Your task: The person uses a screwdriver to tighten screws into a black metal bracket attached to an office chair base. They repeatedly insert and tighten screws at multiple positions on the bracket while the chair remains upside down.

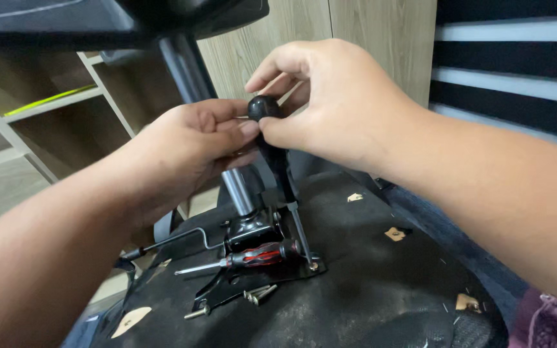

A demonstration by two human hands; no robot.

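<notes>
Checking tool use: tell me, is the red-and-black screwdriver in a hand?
No, the red-and-black screwdriver lies loose on the black metal plate.

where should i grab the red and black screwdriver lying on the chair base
Take the red and black screwdriver by its thick ribbed handle, coming from above with a hand. It lies flat on the black metal plate, handle to the right, thin shaft pointing left; loose screws lie just below.

Both forearms are reaching in from the lower corners — meeting at the frame's upper centre. The left hand and right hand are curling their fingers closed, thumbs touching.
</notes>
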